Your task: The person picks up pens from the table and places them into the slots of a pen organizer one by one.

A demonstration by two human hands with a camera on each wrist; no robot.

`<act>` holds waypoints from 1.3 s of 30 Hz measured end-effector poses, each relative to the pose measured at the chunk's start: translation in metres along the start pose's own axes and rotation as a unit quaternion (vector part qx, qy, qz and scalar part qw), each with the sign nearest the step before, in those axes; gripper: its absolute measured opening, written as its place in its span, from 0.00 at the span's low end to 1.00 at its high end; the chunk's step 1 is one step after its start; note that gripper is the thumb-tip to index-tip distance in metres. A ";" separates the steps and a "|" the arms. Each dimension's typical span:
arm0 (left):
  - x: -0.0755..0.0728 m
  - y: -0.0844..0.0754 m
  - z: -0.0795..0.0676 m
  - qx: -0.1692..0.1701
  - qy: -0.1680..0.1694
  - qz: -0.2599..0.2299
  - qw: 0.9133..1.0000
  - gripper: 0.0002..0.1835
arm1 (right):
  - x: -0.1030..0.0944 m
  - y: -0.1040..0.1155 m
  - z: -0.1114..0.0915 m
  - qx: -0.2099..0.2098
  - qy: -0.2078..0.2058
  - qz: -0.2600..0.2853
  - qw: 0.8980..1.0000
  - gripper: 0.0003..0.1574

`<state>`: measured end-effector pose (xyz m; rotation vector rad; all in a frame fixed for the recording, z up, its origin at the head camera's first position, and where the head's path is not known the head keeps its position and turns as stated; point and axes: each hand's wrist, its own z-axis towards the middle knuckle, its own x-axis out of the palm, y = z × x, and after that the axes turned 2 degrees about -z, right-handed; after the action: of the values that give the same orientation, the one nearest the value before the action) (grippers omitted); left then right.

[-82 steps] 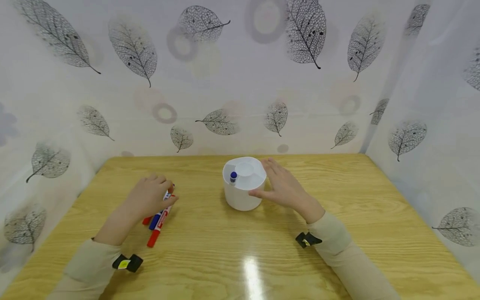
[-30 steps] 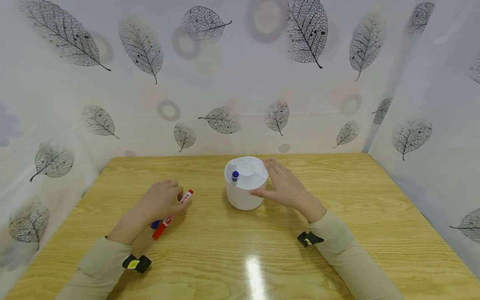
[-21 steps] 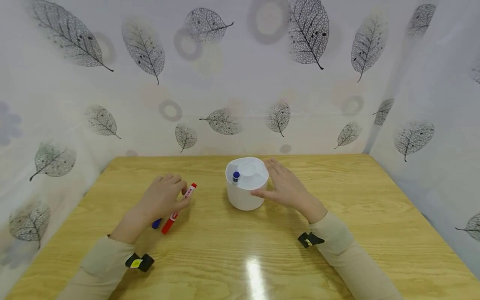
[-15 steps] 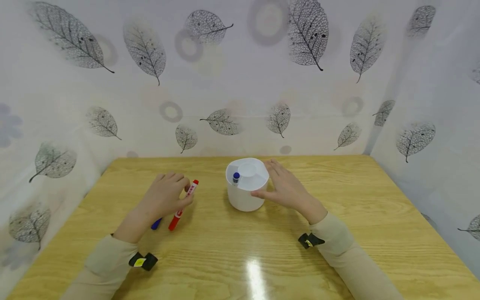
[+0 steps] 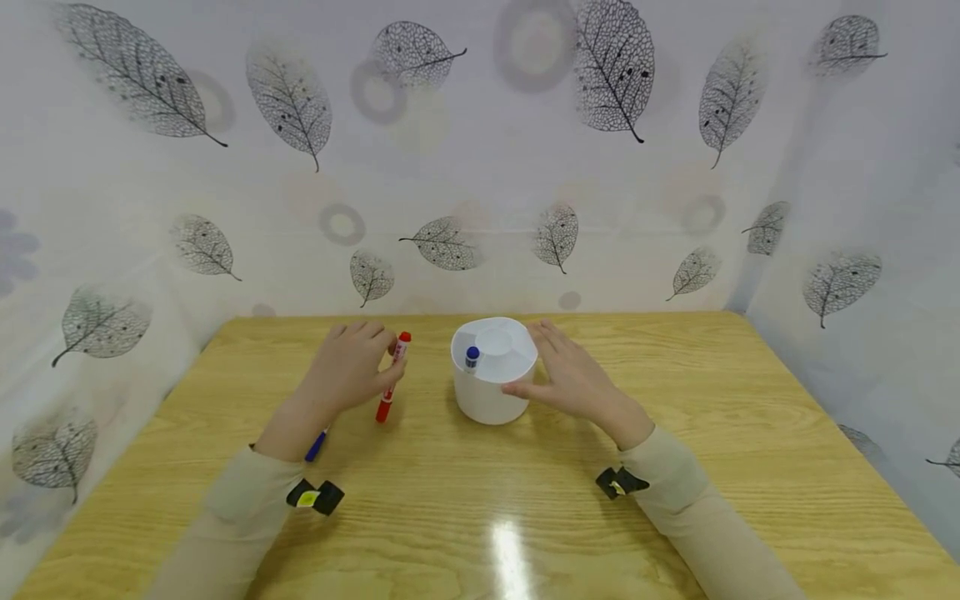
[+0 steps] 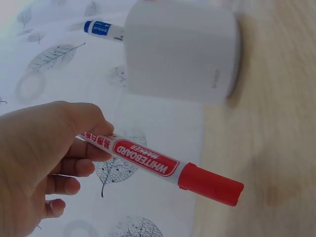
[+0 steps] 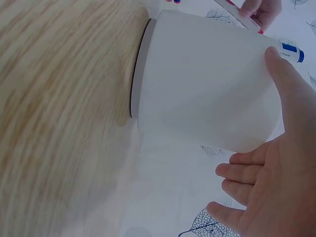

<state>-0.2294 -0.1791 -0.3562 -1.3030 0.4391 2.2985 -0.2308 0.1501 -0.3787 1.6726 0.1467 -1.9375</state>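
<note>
Honestly, I'd guess this red marker (image 6: 148,158) is light, stiff, slick, so grip mid-length. My left fingers (image 6: 74,167) pinch it over the surface (image 5: 637,350), toward its back edge; right fingers (image 7: 242,174) rest loosely against the white holder (image 5: 487,402).

Two hands (image 5: 348,367) (image 5: 577,375); two red markers (image 6: 153,160) (image 7: 169,0); two blue markers (image 5: 317,446) (image 5: 472,358); one white container (image 5: 487,402); one table (image 5: 420,517)

Long, beige fabric sleeves (image 5: 716,521) leave the left hand (image 5: 348,371) and right hand (image 5: 570,371) bare. Just right of the broad left cuff (image 5: 249,487) juts a black, angular attachment (image 5: 327,497) with a yellow patch (image 5: 307,498); well right of that cuff, a similar black piece (image 5: 633,480) edges the right cuff (image 5: 663,467)
</note>
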 end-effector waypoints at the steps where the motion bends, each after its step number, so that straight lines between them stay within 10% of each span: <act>1: -0.001 -0.001 0.003 -0.003 0.000 -0.002 1.000 0.10 | 0.000 0.000 0.000 0.001 0.001 0.000 1.000 0.65; 11: -0.013 -0.007 0.032 -0.034 0.000 -0.019 0.999 0.14 | 0.000 0.001 -0.001 -0.001 0.000 0.000 1.000 0.65; 26: -0.032 -0.019 0.068 -0.029 -0.104 -0.086 0.990 0.14 | -0.002 0.001 -0.002 0.000 -0.005 -0.003 1.000 0.63; 39: -0.024 -0.032 0.083 0.019 -0.240 -0.116 0.964 0.13 | -0.002 0.003 0.000 0.003 0.003 -0.011 1.000 0.65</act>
<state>-0.2613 -0.1176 -0.2952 -0.6943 0.1544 2.2852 -0.2292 0.1477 -0.3763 1.6863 0.1638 -1.9520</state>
